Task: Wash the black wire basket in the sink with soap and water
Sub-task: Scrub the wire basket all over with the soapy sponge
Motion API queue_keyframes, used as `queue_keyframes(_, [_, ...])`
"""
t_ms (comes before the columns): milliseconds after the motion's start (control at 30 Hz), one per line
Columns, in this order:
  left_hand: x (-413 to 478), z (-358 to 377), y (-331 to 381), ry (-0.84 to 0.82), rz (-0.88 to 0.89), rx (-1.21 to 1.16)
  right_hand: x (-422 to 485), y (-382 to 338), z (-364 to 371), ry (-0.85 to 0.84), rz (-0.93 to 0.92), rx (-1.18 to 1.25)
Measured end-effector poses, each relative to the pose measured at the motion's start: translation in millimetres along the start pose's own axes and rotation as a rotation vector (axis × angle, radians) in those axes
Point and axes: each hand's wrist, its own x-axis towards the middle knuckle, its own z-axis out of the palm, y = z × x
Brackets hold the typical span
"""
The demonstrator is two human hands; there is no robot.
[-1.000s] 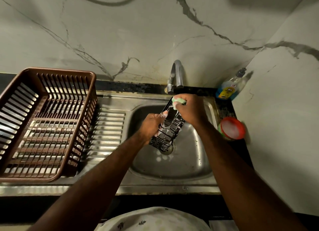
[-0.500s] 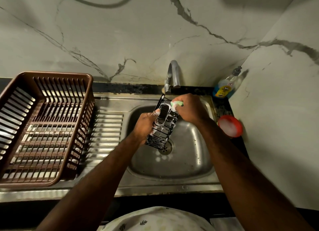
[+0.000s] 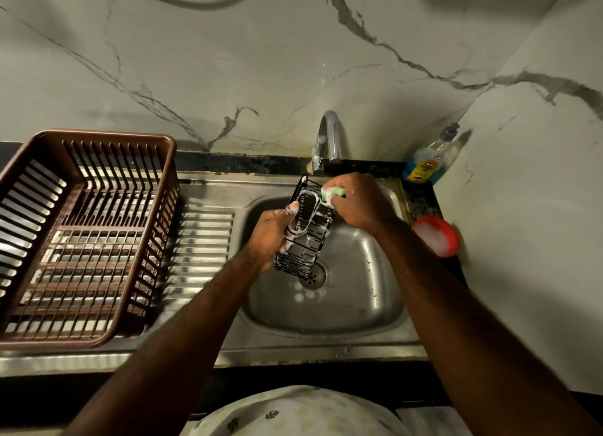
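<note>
Fingers (image 3: 291, 208) of left hand (image 3: 268, 237) grip the black wire basket (image 3: 310, 240); right hand (image 3: 363, 201) pinches green sponge (image 3: 332, 191); bottle label (image 3: 423, 171) unreadable.

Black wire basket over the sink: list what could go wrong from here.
1. The black wire basket is coated in suds and only the left hand grips it, above the steel sink basin; it may slip and drop.
2. The right hand scrubs its top end with a green sponge; fingers could snag on the thin wires.
3. The right forearm passes close to the round red tub at the sink's edge and might knock it.
</note>
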Motion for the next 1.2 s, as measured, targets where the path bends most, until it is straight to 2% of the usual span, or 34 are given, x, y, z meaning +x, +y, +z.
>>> queue_keyframes(233, [7.5, 2.3, -1.7, -0.026, 0.009, 0.022, 4.5, -10.3, 6.2, 0.059, -0.043, 0.057])
queue_keyframes(500, [15.1, -5.6, -1.5, -0.043, 0.051, -0.055, 5.6, -10.7, 8.3, 0.127, 0.03, 0.07])
queue_keyframes(633, [9.0, 1.4, -8.8, -0.077, -0.02, -0.062, 11.0, -14.9, 11.9, 0.12, 0.035, 0.126])
queue_keyframes(800, [-0.4, 9.4, 4.4, -0.212, -0.101, -0.038, 3.8, -13.9, 19.5, 0.097, -0.032, 0.178])
queue_keyframes(867, [3.8, 17.9, 11.7, -0.112, -0.151, -0.16, -0.9, -15.4, 25.0, 0.044, -0.068, 0.192])
queue_keyframes(967, [17.3, 33.2, 16.6, 0.141, -0.266, -0.364, -8.5, -18.7, 32.3, -0.031, -0.06, 0.154])
queue_keyframes(1000, [23.4, 37.1, 14.5, 0.202, -0.281, -0.35, -10.0, -18.6, 33.1, -0.039, -0.048, 0.152])
queue_keyframes(1133, [38.4, 41.2, 9.0, 0.413, -0.23, -0.009, -13.7, -17.2, 29.6, -0.039, -0.041, 0.152])
queue_keyframes(1200, [39.3, 43.6, 10.8, 0.388, -0.229, 0.003, -13.8, -13.8, 25.8, -0.001, -0.047, 0.121])
